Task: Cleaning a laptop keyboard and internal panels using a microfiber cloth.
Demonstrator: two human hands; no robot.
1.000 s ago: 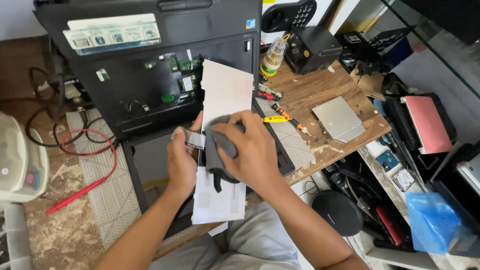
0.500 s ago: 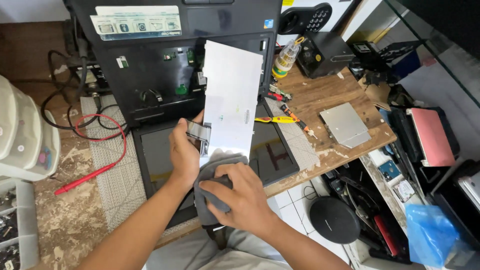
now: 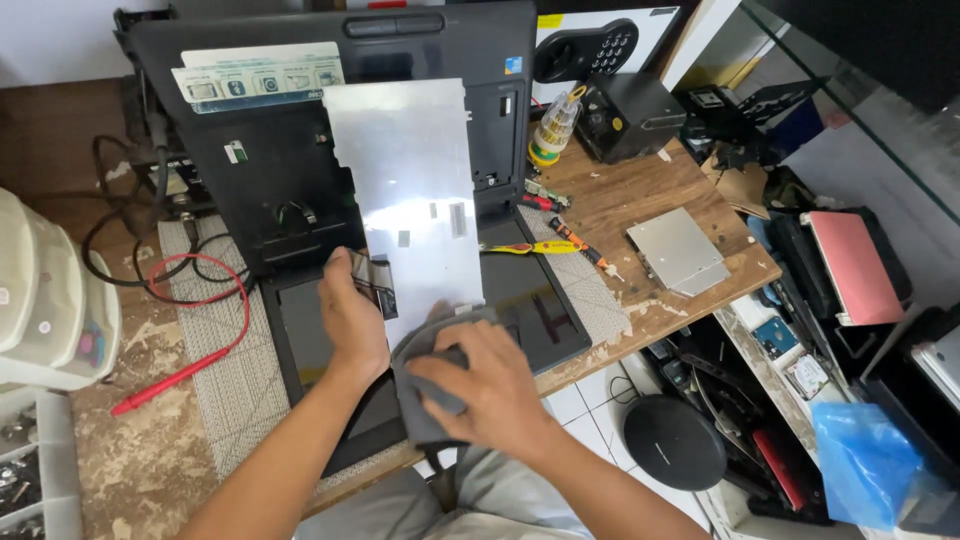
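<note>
Right hand [image 3: 480, 385] slid grey cloth [image 3: 430, 400] lower, flat shiny metal sheet [image 3: 415, 190]

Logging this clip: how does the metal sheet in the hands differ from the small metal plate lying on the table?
The metal sheet is large, shiny and notched at its edges, held up by the left hand and wiped by the right hand with a grey cloth. The small metal plate is duller, squarish, lying flat and untouched on the wooden table. Both are thin and silver-grey.
</note>
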